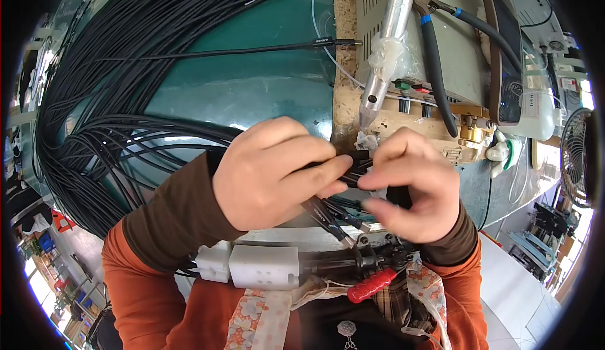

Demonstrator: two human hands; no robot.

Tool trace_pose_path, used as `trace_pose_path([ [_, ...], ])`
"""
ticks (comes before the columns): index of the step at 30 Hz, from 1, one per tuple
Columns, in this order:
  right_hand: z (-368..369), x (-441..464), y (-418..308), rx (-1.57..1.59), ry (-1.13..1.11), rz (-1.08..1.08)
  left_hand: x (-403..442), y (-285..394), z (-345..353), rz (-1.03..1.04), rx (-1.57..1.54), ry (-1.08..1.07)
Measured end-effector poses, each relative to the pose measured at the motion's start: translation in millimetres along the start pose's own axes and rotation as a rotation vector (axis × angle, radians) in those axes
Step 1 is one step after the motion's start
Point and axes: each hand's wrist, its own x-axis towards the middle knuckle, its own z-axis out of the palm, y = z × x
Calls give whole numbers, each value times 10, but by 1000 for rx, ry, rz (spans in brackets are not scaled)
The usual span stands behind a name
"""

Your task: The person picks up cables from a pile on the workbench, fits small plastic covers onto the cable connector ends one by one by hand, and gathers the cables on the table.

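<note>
Black cables with metal-tipped plugs (337, 219) pass under my left hand (274, 175), whose fingers are closed around them near the bench's front edge. The plug ends stick out below the fingers. To the right, my right hand (413, 186) has its thumb and forefinger apart, close to the same cables, with no object between those fingertips. A metal nozzle (373, 98) points down just above and between the two hands. One separate cable plug (324, 42) lies farther back across the wooden board's edge.
A large bundle of black cables (94, 91) fills the left side of the green mat (252, 88). Blue-and-black pliers (435, 66) hang by the grey machine (466, 47). A red-handled tool (372, 285) and white blocks (263, 266) are near my lap. A fan (575, 150) stands at right.
</note>
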Motion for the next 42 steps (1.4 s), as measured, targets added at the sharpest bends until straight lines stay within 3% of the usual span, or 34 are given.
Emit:
trace_pose_path([
  [2, 7, 19, -43, -288, -65, -187, 18, -10, 31, -20, -21, 45],
  [3, 12, 18, -42, -288, -64, -187, 7, -7, 34, -19, -21, 44],
  [12, 77, -19, 39, 94, 335, 401, -53, 137, -43, -199, 109, -97],
  [22, 79, 61, 162, 418, 467, 336, -69, -32, 111, -114, 340, 67],
  [33, 79, 26, 162, 410, 432, 313, -101, -45, 90, -59, 300, 65],
  [42, 178, 74, 246, 293, 548, 123, -104, -66, 57, -47, 240, 92],
])
